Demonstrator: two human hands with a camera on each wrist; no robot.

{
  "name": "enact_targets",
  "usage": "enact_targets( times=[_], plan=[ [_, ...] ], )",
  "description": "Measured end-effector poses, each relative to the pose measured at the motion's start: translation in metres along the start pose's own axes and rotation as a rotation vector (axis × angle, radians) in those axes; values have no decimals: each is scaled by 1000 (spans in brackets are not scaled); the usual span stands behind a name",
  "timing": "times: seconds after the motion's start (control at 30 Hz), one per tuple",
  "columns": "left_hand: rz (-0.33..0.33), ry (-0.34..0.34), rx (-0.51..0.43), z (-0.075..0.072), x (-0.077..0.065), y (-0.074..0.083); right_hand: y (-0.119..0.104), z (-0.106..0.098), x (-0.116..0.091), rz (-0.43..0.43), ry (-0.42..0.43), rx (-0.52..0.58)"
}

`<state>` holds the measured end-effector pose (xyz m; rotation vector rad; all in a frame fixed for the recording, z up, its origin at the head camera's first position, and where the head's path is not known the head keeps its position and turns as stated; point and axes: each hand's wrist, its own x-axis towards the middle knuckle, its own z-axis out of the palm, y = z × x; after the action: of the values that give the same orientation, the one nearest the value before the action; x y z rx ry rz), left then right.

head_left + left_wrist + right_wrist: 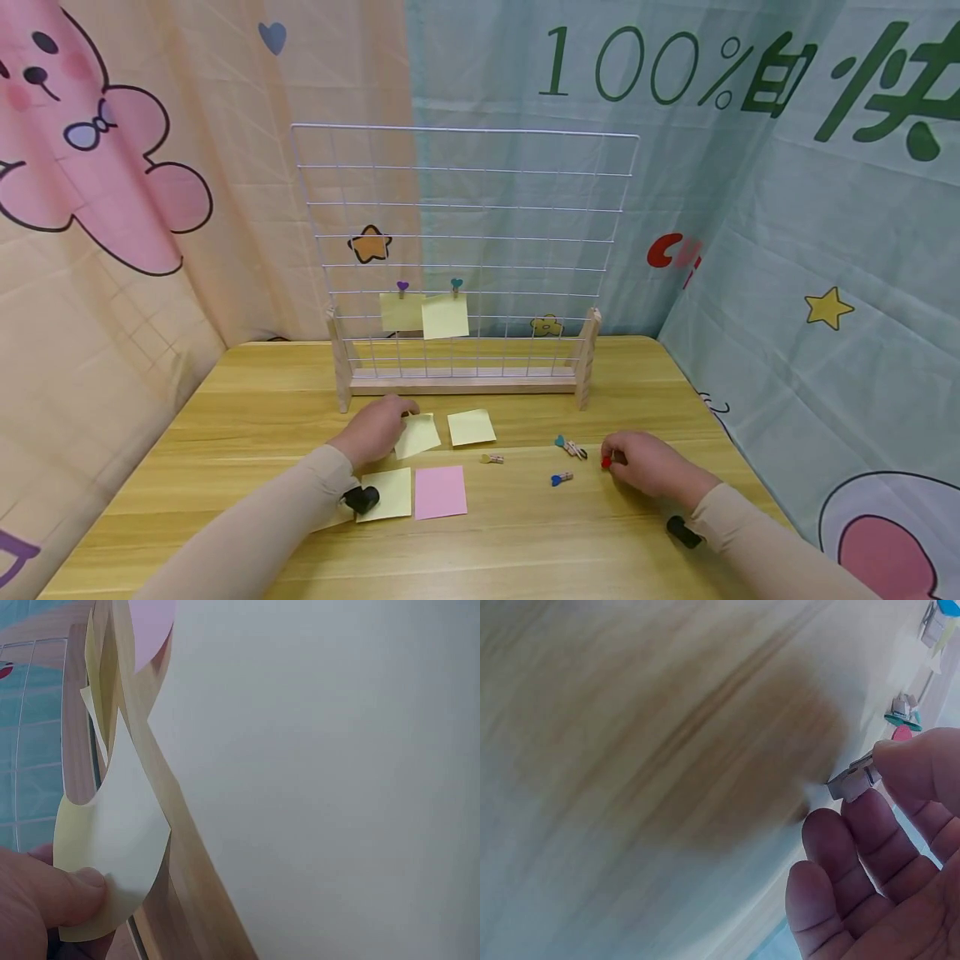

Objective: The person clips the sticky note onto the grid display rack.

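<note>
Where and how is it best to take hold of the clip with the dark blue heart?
I would pinch the heart end of the blue clip, coming from the left. It lies with its heart toward the left, body toward the right; on the hanging teal clip the heart sits above the yellow note, so that end is probably the handle.

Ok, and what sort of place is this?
Perhaps a curtained-off indoor work corner: cartoon-printed curtains hang around a wood-grain table, which holds a grid rack with clipped yellow notes.
</note>
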<state>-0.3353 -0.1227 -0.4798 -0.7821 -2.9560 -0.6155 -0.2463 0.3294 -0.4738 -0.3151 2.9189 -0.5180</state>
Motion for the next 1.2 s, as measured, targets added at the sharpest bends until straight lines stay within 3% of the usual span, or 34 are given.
enact_targets(
  times=[0.33, 0.73, 0.93, 1.2],
  plan=[
    [-34, 84, -54, -9, 1, -2, 0, -1, 0, 8, -2, -14],
    [-32, 59, -169, -23, 2, -4, -3, -3, 0, 50, -11, 18],
    [20, 107, -238, -28, 2, 0, -2, -4, 0, 33, 25, 19],
    [19, 137, -290, -34, 4, 8, -1, -4, 4, 37, 91, 64]
  ],
)
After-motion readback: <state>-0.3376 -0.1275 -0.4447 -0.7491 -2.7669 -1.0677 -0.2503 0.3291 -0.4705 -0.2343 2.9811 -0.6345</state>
